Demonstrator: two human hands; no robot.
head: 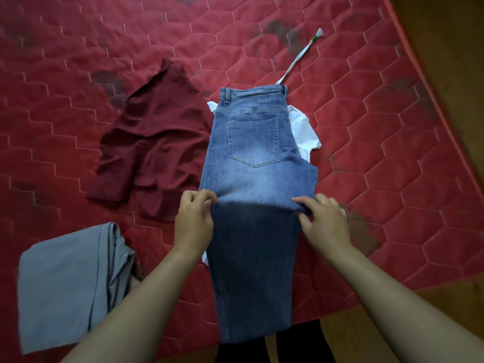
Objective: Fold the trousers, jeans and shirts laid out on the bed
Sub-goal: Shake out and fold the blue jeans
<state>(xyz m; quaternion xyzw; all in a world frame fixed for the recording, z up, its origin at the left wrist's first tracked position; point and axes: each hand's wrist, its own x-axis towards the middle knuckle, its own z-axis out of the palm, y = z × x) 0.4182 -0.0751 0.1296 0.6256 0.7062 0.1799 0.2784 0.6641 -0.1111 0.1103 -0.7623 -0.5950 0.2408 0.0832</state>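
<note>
Blue jeans lie lengthwise down the middle of the red quilted bed, halved leg on leg, back pocket up, waistband at the far end. The legs reach over the near edge. My left hand pinches the jeans' left edge at thigh height. My right hand grips the right edge at the crotch point. A white garment lies partly hidden under the jeans. A crumpled maroon shirt lies to the left. Folded grey trousers rest at the near left.
A thin white strip with a green mark lies on the mattress beyond the waistband. Wooden floor shows past the bed's right edge and along the near side. Dark stains dot the mattress cover.
</note>
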